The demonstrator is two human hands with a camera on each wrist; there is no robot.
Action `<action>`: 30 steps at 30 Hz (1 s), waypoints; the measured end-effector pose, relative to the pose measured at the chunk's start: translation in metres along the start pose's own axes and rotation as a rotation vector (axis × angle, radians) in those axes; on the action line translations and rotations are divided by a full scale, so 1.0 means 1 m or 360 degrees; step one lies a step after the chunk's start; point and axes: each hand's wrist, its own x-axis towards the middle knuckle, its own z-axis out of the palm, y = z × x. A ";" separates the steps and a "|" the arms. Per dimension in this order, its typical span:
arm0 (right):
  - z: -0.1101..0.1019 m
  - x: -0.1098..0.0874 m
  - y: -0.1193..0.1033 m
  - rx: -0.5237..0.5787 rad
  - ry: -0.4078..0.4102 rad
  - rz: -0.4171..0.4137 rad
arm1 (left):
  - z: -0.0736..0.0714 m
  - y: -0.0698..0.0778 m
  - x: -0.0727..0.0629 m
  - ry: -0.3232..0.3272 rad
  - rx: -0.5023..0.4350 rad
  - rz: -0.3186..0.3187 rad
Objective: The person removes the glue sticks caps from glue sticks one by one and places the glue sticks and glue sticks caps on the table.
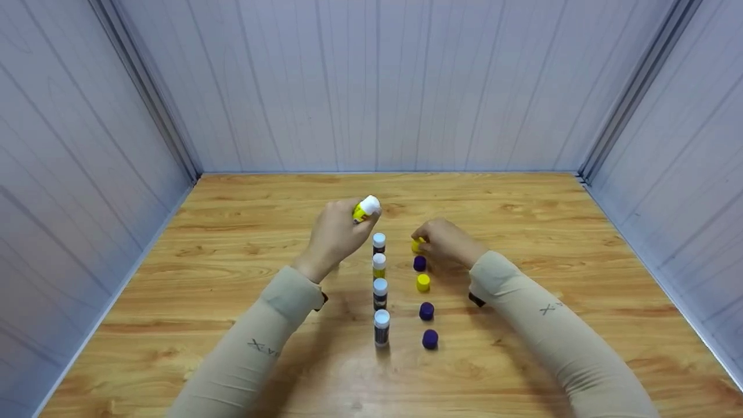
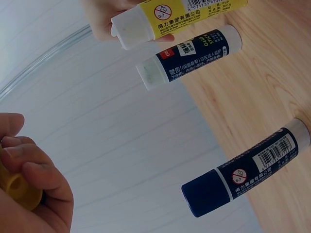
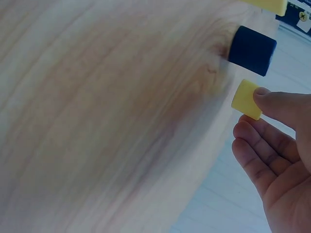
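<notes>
My left hand [image 1: 339, 232] grips a yellow glue stick [image 1: 362, 215], raised with its bare white end up. In the left wrist view, curled fingers hide most of that stick's yellow body [image 2: 22, 189]. My right hand [image 1: 450, 241] pinches a yellow cap [image 3: 246, 99] between thumb and fingers, at the far end of a row of caps. Between the hands stand uncapped glue sticks in a line: a dark one [image 1: 379, 244], a yellow one [image 1: 379, 266] and two more dark ones, the front one [image 1: 381, 328] nearest me.
Right of the sticks sit a purple cap [image 1: 419, 263], a yellow cap [image 1: 423, 283] and two more purple caps, one at the front [image 1: 430, 339]. A dark blue capped glue stick [image 2: 243, 170] shows in the left wrist view. Pale panel walls [image 1: 371, 87] enclose the wooden table [image 1: 174, 325].
</notes>
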 end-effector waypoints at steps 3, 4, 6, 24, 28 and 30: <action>0.001 0.001 0.000 -0.0016 -0.0027 0.0004 | 0.000 0.000 0.001 0.0009 -0.0068 -0.0035; 0.001 0.001 0.000 -0.0019 -0.0033 0.0003 | 0.000 0.000 0.001 0.0015 -0.0089 -0.0043; 0.002 0.001 0.000 -0.0023 -0.0039 -0.0006 | 0.000 0.001 0.002 0.0024 -0.0133 -0.0059; 0.004 0.002 -0.002 -0.0035 -0.0055 0.0041 | 0.008 -0.009 0.015 -0.0065 -0.0556 -0.0104; 0.004 0.001 -0.002 -0.0043 -0.0030 0.0029 | 0.012 -0.011 0.018 -0.0103 -0.0664 -0.0135; 0.004 0.001 -0.003 -0.0050 -0.0020 0.0008 | 0.015 -0.012 0.019 -0.0101 -0.0675 -0.0172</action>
